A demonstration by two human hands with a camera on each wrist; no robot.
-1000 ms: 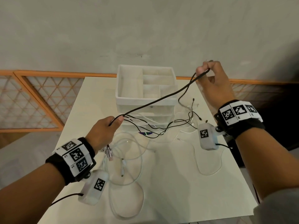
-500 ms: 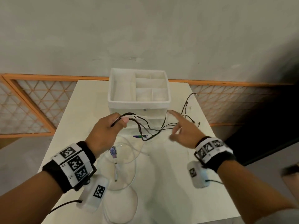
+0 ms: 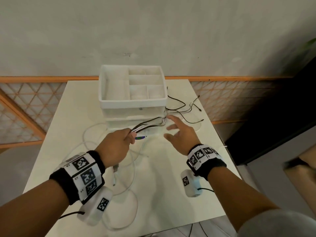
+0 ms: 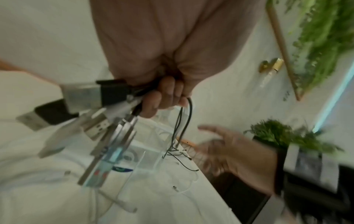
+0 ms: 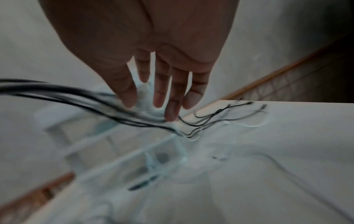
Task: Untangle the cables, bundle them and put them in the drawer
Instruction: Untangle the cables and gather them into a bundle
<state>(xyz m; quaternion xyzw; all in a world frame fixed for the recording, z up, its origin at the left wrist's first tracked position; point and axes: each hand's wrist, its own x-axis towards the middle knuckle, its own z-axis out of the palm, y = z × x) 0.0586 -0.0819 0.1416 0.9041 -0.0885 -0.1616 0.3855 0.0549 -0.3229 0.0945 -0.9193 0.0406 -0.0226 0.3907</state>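
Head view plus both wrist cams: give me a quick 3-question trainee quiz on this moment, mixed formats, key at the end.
1. True or false: the right hand grips the black cables.
2. Which hand holds the bunch of cable plugs? A) left B) right C) neither
3. Fill in: the loose black cable ends lie on the table to the ____ of the white drawer organizer.

Key: 1 false, its fingers are spread open; 2 A, the left hand; 3 right.

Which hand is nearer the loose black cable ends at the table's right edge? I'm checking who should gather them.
Right. The right hand hangs open just short of the cable ends; the left hand grips the plug ends farther left.
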